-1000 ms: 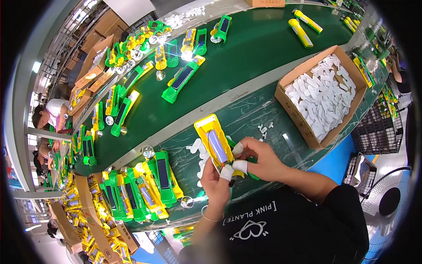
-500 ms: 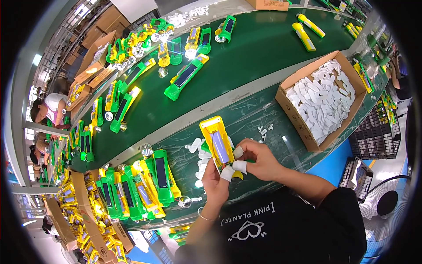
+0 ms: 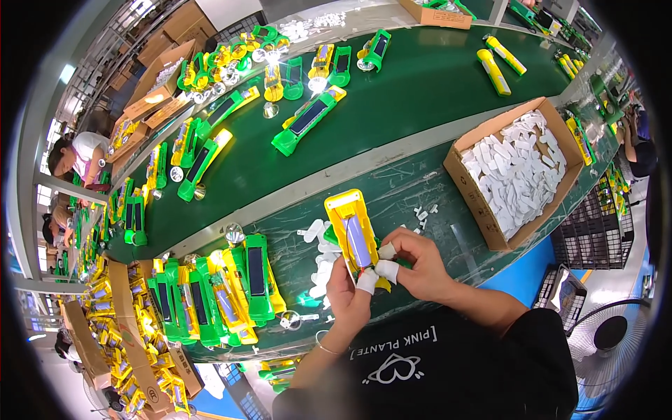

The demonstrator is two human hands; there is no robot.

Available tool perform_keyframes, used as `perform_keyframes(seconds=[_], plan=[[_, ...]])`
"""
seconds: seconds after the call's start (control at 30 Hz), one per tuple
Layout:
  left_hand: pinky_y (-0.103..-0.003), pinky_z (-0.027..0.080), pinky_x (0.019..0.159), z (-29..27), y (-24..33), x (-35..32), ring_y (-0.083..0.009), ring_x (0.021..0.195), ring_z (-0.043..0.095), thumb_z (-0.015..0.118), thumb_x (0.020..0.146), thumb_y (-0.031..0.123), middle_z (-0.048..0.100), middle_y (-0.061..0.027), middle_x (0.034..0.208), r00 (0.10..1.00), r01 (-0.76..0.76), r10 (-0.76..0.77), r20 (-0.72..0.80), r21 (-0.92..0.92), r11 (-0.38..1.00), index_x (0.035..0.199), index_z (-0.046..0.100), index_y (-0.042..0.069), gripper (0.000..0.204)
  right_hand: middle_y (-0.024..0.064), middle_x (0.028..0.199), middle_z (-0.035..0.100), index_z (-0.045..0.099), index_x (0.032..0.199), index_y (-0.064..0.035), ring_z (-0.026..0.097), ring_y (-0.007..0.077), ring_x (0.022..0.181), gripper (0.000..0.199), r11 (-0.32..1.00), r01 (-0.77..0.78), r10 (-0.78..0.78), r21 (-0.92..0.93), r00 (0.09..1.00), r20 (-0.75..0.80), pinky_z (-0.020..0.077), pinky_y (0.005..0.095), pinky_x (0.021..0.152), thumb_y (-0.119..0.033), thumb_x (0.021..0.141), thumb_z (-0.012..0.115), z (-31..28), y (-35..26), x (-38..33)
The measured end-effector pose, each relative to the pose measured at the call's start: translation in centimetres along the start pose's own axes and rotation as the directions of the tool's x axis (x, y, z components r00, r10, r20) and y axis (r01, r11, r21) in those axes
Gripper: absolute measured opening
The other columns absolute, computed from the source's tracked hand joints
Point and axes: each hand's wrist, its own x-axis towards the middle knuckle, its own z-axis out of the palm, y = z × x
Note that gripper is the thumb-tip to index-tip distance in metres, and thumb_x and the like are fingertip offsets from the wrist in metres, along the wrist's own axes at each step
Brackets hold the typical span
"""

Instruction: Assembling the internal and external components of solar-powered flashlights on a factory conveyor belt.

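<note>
My left hand point(image 3: 350, 292) is closed round the lower left side of a yellow flashlight housing half point(image 3: 344, 207), its thumb on the lower end. Inside the open housing lies a purple cylindrical battery point(image 3: 356, 240) with thin wires at its lower end. White covers wrap several fingertips. My right hand point(image 3: 423, 269) has its thumb and forefinger pinched together at the housing's lower right end; whatever they grip is hidden. Bits of green show behind the housing. White plastic pieces point(image 3: 323, 269) lie on the green worktop just left of it.
A cardboard box point(image 3: 483, 217) of white pieces stands on the right. Flashlight halves with solar panels point(image 3: 257, 273) are lined up at left, near cardboard boxes point(image 3: 129, 308) of yellow parts. More flashlights point(image 3: 308, 119) lie on the conveyor belt point(image 3: 413, 84) beyond. A fan point(image 3: 609, 332) stands lower right.
The view has shifted slightly. My right fingertips have drawn in closer to the housing's lower end and my left thumb. The housing stays in my left hand at nearly the same angle.
</note>
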Motion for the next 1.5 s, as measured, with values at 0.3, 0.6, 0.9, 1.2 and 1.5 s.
perform_keyframes(seconds=[0.3,0.6,0.9,1.2,1.5], plan=[[-0.026,0.04,0.084,-0.7,0.9,1.1,-0.012,0.097,0.049,0.053,0.081,0.002,0.05,-0.0052,0.107,0.976,0.15,-0.149,0.161,0.005,0.989,0.123,0.036,-0.001,0.045,0.007,0.097,0.048,0.043,0.107,-0.0033,0.052,0.0135,0.09,0.041,0.996,-0.092,0.092,0.005,0.995,0.049,0.0442,0.0269,0.078,0.002,0.07,0.062,-0.6,0.1,0.5],[-0.027,0.04,0.087,-0.8,1.0,0.8,-0.0153,0.105,0.046,0.049,0.078,-0.006,0.043,-0.0089,0.118,0.932,0.145,-0.174,0.319,0.113,0.983,0.131,0.024,0.0,0.059,0.0097,0.112,0.045,0.03,0.122,-0.0017,0.047,0.0176,0.106,0.059,0.959,-0.168,0.218,-0.229,0.953,0.212,0.0383,0.0329,0.092,0.001,0.071,0.058,-0.2,-1.4,0.8],[-0.028,0.036,0.091,-1.3,0.9,0.5,-0.0158,0.107,0.045,0.05,0.078,-0.004,0.044,-0.0082,0.116,0.956,0.087,-0.113,0.27,0.107,0.99,0.131,0.025,-0.001,0.059,0.0192,0.09,0.057,0.039,0.108,0.0038,0.058,0.0314,0.086,0.044,0.972,-0.111,0.152,-0.206,0.969,0.196,0.0449,0.0365,0.075,-0.009,0.072,0.059,0.3,-2.0,1.0],[-0.028,0.04,0.083,-2.2,0.8,0.0,-0.0211,0.098,0.051,0.052,0.075,-0.002,0.048,-0.013,0.108,0.971,-0.074,0.011,0.24,0.255,0.964,0.127,0.032,-0.001,0.055,0.0187,0.088,0.057,0.041,0.103,0.0022,0.059,0.0317,0.081,0.04,0.971,-0.058,0.095,-0.234,0.984,0.148,0.0459,0.0352,0.07,-0.01,0.071,0.061,1.7,-1.8,0.7],[-0.028,0.041,0.083,-2.8,0.8,0.1,-0.0208,0.099,0.051,0.052,0.074,-0.005,0.05,-0.0117,0.109,0.979,-0.078,0.026,0.201,0.254,0.964,0.125,0.034,-0.002,0.054,0.0165,0.093,0.056,0.04,0.106,0.002,0.059,0.0249,0.085,0.04,0.984,-0.046,0.078,-0.171,0.98,0.182,0.046,0.0335,0.073,-0.008,0.073,0.061,2.3,-0.5,1.1]])
